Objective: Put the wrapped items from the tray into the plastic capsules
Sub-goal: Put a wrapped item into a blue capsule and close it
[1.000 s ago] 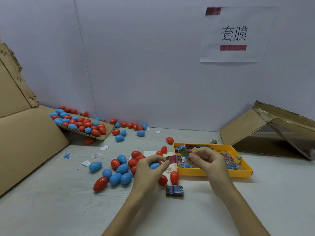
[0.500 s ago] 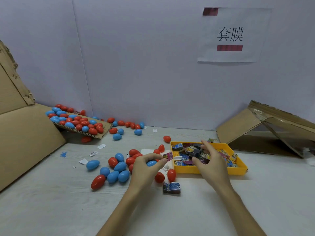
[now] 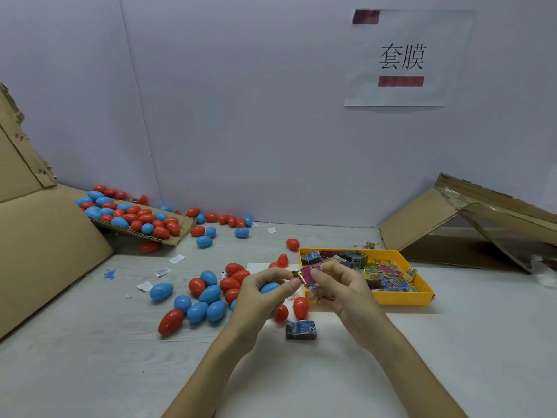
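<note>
Over the table's middle, my left hand (image 3: 259, 297) cups a blue capsule (image 3: 269, 287) and pinches one end of a pink wrapped item (image 3: 307, 273). My right hand (image 3: 340, 288) pinches the other end of that wrapped item. Just behind the right hand stands the yellow tray (image 3: 401, 297), filled with several colourful wrapped items. A folded wrapped item (image 3: 300, 329) lies on the table below my hands. Loose red and blue capsules (image 3: 205, 297) lie in a cluster to the left of my left hand.
A cardboard flap (image 3: 180, 233) at the back left carries several more red and blue capsules. Large cardboard sheets lean at the left (image 3: 45, 251) and right (image 3: 470, 224). Small paper scraps (image 3: 162, 271) dot the table. A paper sign (image 3: 404, 58) hangs on the back wall.
My right hand left the tray and came back toward my left hand. Both hands now pinch the pink wrapped item between them.
</note>
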Motion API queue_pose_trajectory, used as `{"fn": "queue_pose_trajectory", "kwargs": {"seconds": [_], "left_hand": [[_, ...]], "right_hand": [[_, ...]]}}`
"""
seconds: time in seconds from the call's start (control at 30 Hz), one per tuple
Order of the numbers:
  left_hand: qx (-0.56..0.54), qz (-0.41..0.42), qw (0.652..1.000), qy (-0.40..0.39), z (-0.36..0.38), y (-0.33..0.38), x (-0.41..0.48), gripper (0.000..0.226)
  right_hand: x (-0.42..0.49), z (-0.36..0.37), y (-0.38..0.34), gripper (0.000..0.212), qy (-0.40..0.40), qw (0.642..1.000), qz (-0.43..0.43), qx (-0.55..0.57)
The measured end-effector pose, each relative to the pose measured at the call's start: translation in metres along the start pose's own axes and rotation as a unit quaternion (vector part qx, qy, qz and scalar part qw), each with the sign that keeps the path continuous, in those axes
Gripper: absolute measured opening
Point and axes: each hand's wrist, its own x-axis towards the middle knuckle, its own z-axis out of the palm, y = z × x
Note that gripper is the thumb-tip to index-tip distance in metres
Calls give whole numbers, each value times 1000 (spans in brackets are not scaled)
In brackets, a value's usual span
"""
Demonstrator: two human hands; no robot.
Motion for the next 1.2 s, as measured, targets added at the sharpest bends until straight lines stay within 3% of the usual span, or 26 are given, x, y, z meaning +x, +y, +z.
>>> {"fn": "queue_pose_trajectory", "kwargs": {"seconds": [0.17,0.47,0.63,0.77,0.9,1.03,1.2], "left_hand": [[15,-4,1000,-9,-1,-3,1,13],[12,-27,999,-33,2,1,-1,39],[14,-37,998,-53,2,2,-1,49],[10,-27,998,-57,1,1,0,40],[27,-21,999,-40,-1,-3,1,11],[56,-17,998,-18,0,-6,2,19],[39,-29,999,-18,-1,-6,3,14]], "right_hand": [[-2,0,-1,17,14,999,-36,-14],[-2,0,-1,27,34,997,-63,-30],[-5,2,-2,20,11,995,-73,-71],[-6,2,-1,13,-9,991,-74,-110],[-4,1,1,23,-1,989,-77,-129],[-3,1,0,26,29,989,-90,-110],[-2,1,2,26,31,992,-91,-85]]}}
